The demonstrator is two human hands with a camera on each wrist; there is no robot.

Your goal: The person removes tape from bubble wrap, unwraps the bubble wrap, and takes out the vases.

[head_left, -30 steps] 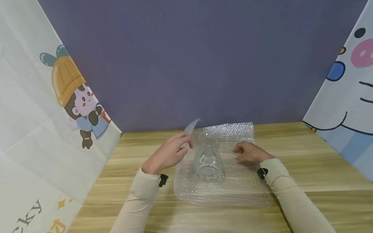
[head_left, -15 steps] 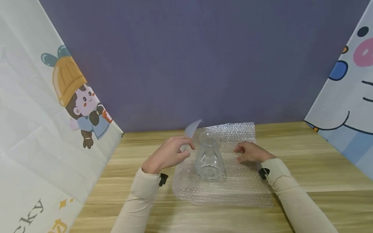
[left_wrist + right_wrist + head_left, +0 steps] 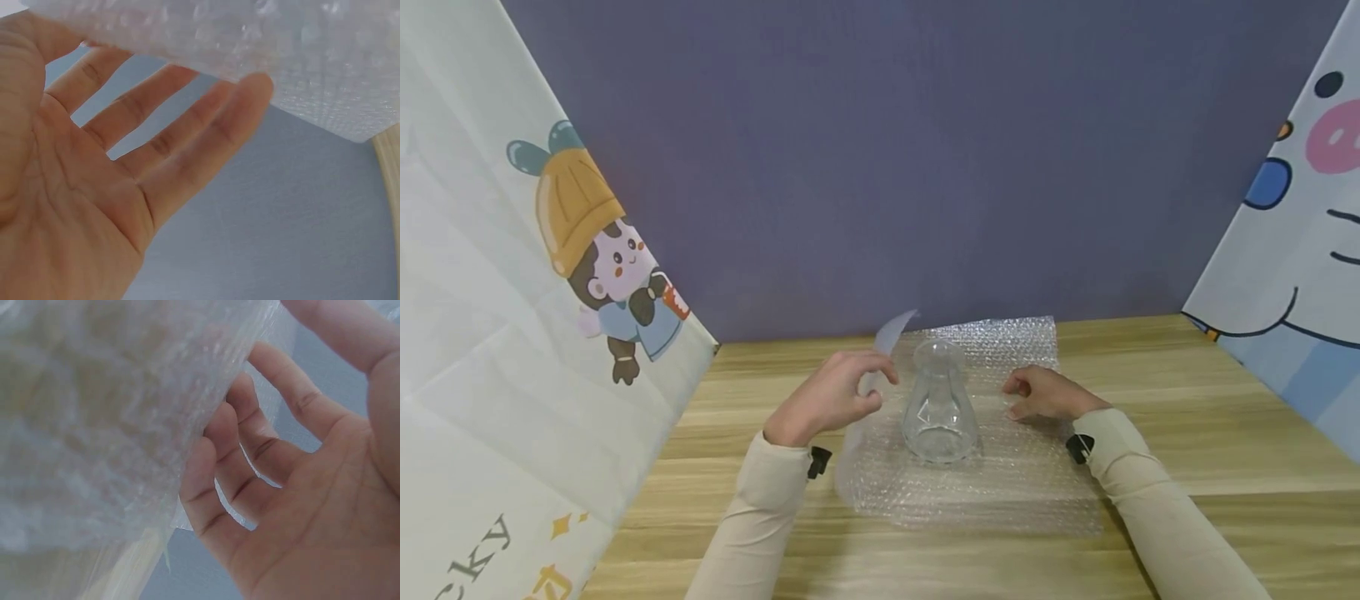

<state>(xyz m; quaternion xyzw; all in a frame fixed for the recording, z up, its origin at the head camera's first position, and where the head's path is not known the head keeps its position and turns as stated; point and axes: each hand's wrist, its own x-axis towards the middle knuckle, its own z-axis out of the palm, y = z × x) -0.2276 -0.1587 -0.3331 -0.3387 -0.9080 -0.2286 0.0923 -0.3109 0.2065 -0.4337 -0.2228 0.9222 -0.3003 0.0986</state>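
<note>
A clear glass vase (image 3: 938, 412), narrow-necked with a wide belly, stands upright on a sheet of bubble wrap (image 3: 1030, 487). My left hand (image 3: 831, 396) is at the sheet's left edge, where a corner curls up behind it. In the left wrist view, the loosely extended fingers (image 3: 194, 150) reach under the bubble wrap, which hides some fingertips. At the right edge is my right hand (image 3: 1048, 393), thumb and index finger apart. Its bent fingers (image 3: 247, 481) touch the edge of the wrap in the right wrist view. Neither hand touches the vase.
The sheet lies on a wood-grain table (image 3: 730, 517). Behind it rises a dark purple panel (image 3: 895, 167). A white cartoon-printed sheet (image 3: 467, 333) borders the left side, and another printed sheet (image 3: 1307, 292) borders the right.
The lower left edge of the bubble wrap has spread slightly left. My left thumb and index finger are slightly further apart. The vase and my right hand are almost unmoved.
</note>
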